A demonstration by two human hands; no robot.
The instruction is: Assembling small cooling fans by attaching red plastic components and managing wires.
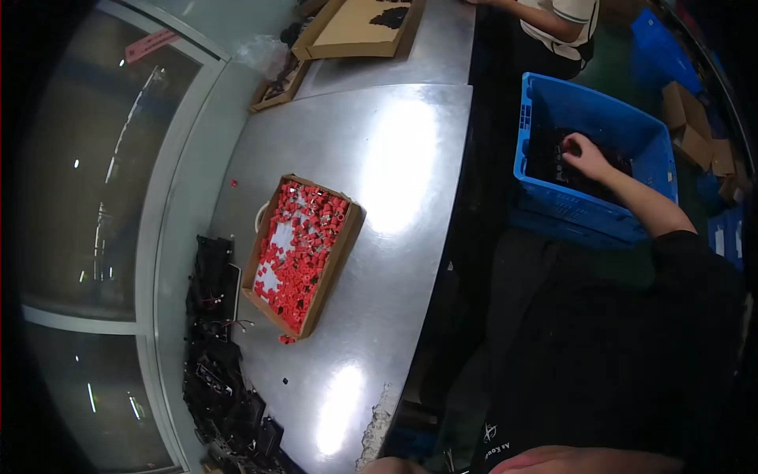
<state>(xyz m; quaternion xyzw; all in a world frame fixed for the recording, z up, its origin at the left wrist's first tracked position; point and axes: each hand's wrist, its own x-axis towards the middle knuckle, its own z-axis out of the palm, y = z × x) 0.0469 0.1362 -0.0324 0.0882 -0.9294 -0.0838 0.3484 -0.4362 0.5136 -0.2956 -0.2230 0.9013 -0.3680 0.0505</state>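
Observation:
My right hand (pixel 586 156) reaches into a blue plastic crate (pixel 594 88). Its fingers are curled toward the thumb over dark parts (pixel 545 158) heaped inside. What sits between the fingertips is too dark to make out. Only part of my left arm and hand (pixel 545 460) shows, at the lower edge in front of my black shirt; its fingers are cut off or hidden. On the metal table (pixel 395 292), away from both hands, a shallow cardboard box (pixel 341 249) holds many small red pieces (pixel 296 272), with pale patches of its bottom showing among them.
Black parts with thin wires (pixel 229 395) are piled along the table's wall side. Another cardboard box (pixel 347 51) with dark pieces stands at the far end. A co-worker (pixel 557 35) sits beyond the crate. Cardboard cartons (pixel 687 126) and blue bins (pixel 666 51) stand at the far right.

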